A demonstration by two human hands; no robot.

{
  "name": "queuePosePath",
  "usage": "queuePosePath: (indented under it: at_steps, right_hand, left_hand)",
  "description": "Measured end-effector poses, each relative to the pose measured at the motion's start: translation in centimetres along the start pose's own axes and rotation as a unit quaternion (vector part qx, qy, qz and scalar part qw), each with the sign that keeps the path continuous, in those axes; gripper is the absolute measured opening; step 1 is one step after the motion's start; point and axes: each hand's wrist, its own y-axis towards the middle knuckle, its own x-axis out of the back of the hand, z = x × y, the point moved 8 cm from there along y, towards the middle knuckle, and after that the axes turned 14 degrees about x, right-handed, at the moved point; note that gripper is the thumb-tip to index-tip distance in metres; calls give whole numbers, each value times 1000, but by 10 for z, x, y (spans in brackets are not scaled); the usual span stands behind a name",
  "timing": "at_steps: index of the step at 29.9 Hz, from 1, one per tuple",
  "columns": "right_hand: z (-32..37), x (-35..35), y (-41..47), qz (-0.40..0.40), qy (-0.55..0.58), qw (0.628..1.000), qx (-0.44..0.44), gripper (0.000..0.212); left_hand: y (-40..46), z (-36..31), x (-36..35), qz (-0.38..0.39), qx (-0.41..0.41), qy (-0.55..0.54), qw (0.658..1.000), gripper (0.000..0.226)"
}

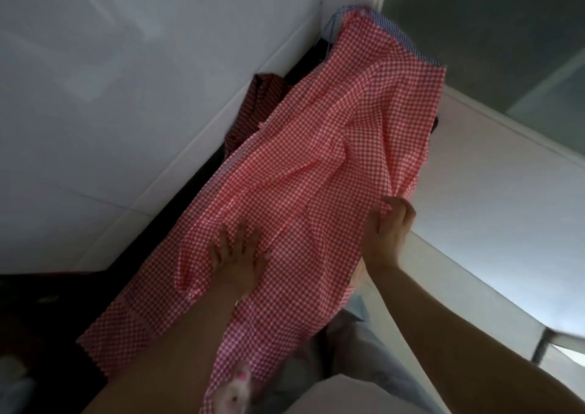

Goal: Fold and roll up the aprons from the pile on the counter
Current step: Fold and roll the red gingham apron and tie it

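Observation:
A red-and-white checked apron (310, 160) lies spread along the dark counter, running from the near left to the far corner. My left hand (240, 255) lies flat on it with fingers straight, pressing the cloth near its middle. My right hand (391, 226) grips the apron's right edge, bunching the fabric in curled fingers. A blue striped apron (408, 38) peeks out under the far end. A dark red striped apron (256, 106) lies partly hidden at the wall side.
The dark counter (47, 302) meets a white tiled wall (126, 97) on the left. A pale surface (493, 176) and a window (506, 33) lie to the right. My clothing shows below the apron's near end.

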Motion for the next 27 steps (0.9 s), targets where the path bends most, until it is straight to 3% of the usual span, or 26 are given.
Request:
queuePosePath:
  at_steps: [3, 4, 7, 9, 11, 15, 21, 23, 25, 27]
  right_hand:
    - [-50, 12, -63, -86, 99, 953, -274, 36]
    - [-62, 5, -89, -69, 161, 917, -358, 42]
    - [-65, -33, -155, 55, 369, 752, -543, 78]
    - [-63, -44, -179, 108, 403, 717, -558, 84]
    - [-62, -54, -196, 124, 413, 705, -564, 87]
    - [-69, -54, -206, 112, 421, 716, -546, 110]
    - [-39, -42, -206, 214, 515, 672, -487, 84]
    - [-31, -35, -201, 218, 517, 673, -482, 88]
    - [-24, -31, -191, 204, 500, 689, -484, 97]
    - [-22, -32, -184, 185, 488, 705, -481, 106]
  left_hand:
    - [-2, -2, 3, -4, 11, 6, 1000, 66]
    - [-4, -2, 3, -7, 11, 9, 1000, 66]
    - [-4, -1, 1, -3, 16, 11, 1000, 65]
    - [-2, -1, 0, 0, 18, 16, 1000, 65]
    - [-1, -2, 0, 2, 21, 21, 1000, 66]
    - [0, -3, 1, 9, 28, 29, 999, 67]
    - [-5, -2, 3, 3, 24, 25, 999, 69]
    - [-13, -8, 15, -54, 22, 11, 998, 69]
    - [-31, -26, 28, -136, -28, -20, 990, 65]
    - [-54, -44, 27, -167, -87, -49, 981, 59]
